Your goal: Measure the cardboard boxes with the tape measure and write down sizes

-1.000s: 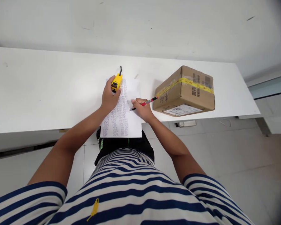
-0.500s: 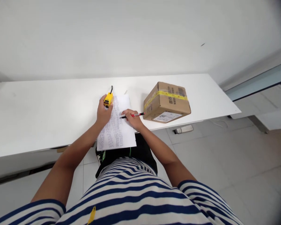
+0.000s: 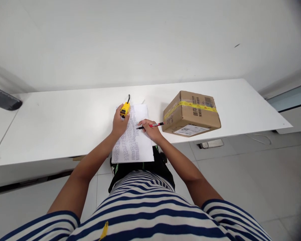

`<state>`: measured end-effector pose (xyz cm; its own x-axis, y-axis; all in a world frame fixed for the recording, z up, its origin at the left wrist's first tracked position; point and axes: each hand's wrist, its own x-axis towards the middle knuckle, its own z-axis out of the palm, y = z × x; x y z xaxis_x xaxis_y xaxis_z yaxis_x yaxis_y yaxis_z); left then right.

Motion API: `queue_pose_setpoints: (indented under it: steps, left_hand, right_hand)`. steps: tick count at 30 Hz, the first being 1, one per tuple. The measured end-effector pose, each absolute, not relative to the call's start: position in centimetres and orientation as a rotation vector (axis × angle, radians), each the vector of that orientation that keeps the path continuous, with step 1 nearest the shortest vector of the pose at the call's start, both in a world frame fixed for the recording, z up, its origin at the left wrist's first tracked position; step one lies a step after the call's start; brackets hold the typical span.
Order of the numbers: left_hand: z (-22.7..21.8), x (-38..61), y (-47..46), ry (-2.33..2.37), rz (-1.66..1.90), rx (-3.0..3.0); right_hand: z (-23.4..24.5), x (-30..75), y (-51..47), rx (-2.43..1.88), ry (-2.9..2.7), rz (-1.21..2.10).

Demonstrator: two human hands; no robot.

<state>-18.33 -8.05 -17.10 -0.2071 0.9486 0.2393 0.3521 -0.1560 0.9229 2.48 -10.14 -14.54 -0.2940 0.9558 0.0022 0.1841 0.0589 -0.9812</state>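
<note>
My left hand (image 3: 119,125) is closed around a yellow tape measure (image 3: 125,108) with a black strap sticking out at its far end. That hand rests on the left part of a white sheet of paper (image 3: 146,152), covered in columns of small handwriting. In my right hand (image 3: 153,131) is a red and black pen (image 3: 155,125), gripped between thumb and fingers. Its dark tip points left, at or just above the written lines; contact is too small to tell. The paper's near edge hangs over the table edge toward my lap.
A taped cardboard box (image 3: 193,113) with a white label stands right of my right hand, near the front edge of the white table (image 3: 65,124). A dark object (image 3: 5,97) is at the far left. A wall rises behind the table.
The whole view has shifted, so table, box and hands appear further right and the dark object at left shows more. Both hands keep their grips, with little visible movement against the paper.
</note>
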Motion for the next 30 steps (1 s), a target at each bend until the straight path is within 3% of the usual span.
queue_pose_setpoints:
  steps: [30]
  left_hand:
    - [-16.78, -17.90, -8.20, 1.500, 1.349, 1.544]
  right_hand:
    - [-14.68, 2.75, -10.38, -1.123, -1.503, 1.326]
